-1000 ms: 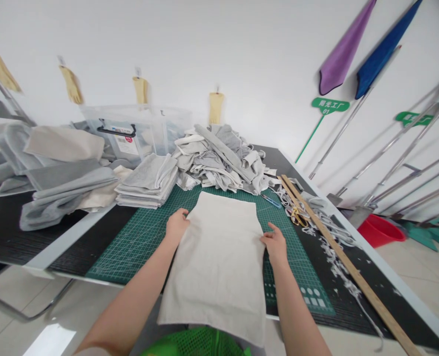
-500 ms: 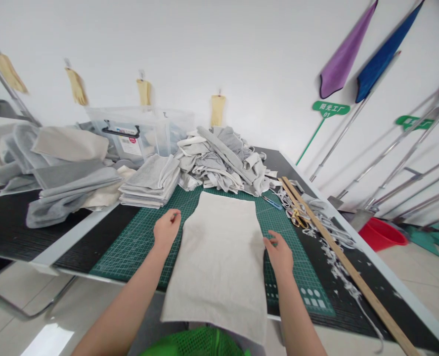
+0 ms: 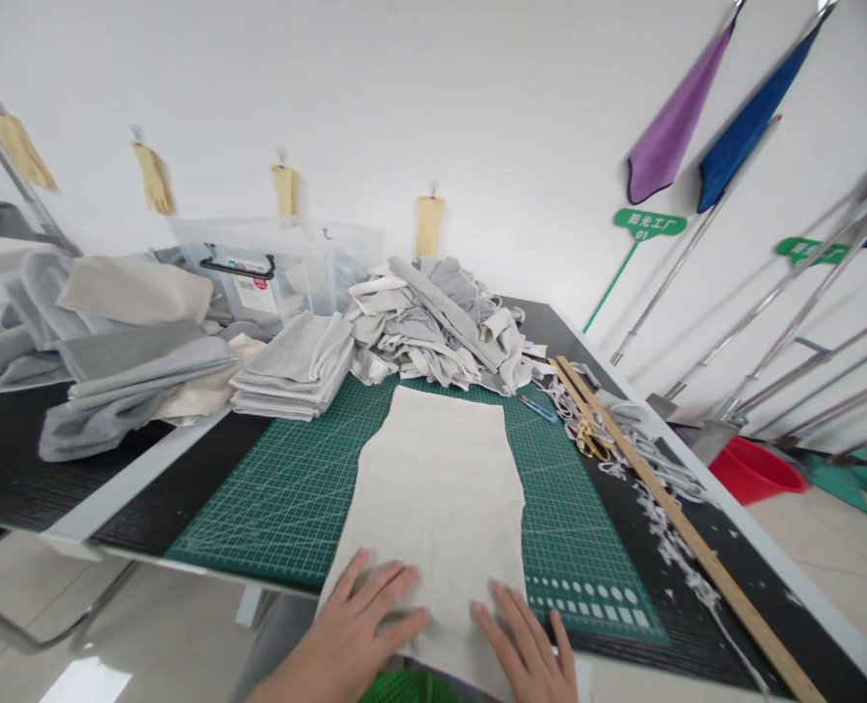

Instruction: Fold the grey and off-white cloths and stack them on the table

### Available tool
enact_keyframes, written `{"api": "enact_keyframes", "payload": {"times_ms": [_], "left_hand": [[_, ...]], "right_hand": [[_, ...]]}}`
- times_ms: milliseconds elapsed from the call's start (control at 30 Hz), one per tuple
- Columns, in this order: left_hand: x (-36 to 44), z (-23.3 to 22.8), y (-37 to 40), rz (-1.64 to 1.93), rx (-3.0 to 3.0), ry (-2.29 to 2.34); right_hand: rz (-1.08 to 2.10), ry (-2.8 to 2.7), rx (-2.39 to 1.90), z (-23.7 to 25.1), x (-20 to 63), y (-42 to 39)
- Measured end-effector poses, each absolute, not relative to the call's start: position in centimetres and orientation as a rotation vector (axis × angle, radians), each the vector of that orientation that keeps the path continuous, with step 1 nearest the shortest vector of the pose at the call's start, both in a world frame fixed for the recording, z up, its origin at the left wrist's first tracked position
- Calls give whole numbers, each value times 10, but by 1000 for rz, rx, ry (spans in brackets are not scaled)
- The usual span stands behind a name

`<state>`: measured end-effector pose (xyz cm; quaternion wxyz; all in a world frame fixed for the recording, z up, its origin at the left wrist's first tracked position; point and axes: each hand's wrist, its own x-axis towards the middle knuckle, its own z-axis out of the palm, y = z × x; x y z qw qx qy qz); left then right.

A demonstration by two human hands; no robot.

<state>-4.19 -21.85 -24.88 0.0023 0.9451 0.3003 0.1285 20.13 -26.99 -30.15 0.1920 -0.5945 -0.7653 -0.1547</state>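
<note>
A cream cloth panel (image 3: 440,478) lies spread over the green cutting mat (image 3: 287,508), its near end reaching past the table's front edge. My left hand (image 3: 364,620) rests flat on the lower left of the cloth, fingers spread. Lower right, my right hand (image 3: 525,644) also lies on the cloth with its fingers apart. Neither hand grips anything. Beyond the cloth's far right corner sits a blue-handled cutter or snips (image 3: 538,408), too small to tell. Gold-handled scissors (image 3: 592,439) lie right of the mat.
A folded grey cloth stack (image 3: 294,366) and a tangled fabric heap (image 3: 440,322) stand behind the mat. Loose cloths (image 3: 133,361) fill the left, before a clear plastic bin (image 3: 250,264). Along the right run a wooden strip (image 3: 682,527) and fabric scraps (image 3: 668,532).
Both hands have moved from the cloth's sides down toward me and now lie flat on its near part. The cloth stays in about the same place.
</note>
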Motion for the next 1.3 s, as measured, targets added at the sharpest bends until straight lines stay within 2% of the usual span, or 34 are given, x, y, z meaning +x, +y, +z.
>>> {"api": "enact_keyframes", "payload": {"times_ms": [167,333,567,833,1167,1300], "left_hand": [[-52,-269,-209,596,2985,1094],[-61,-276,-209,608,2950,1225],[-80,-284,-207,804,2942,1176],[-92,-272,-203,1032,2912,1425],[-114,-257,-193,1001,2831,1687],[-122,-242,-186,1063,2722,1599]], "right_hand": [[-275,-2249,-1509,-298,220,-263],[-227,-2216,-1508,-298,229,-261],[-214,-2138,-1497,-289,234,-266],[-199,-2067,-1637,-291,247,-275],[-114,-1999,-1654,-287,249,-279],[-58,-1926,-1644,-280,248,-277]]}}
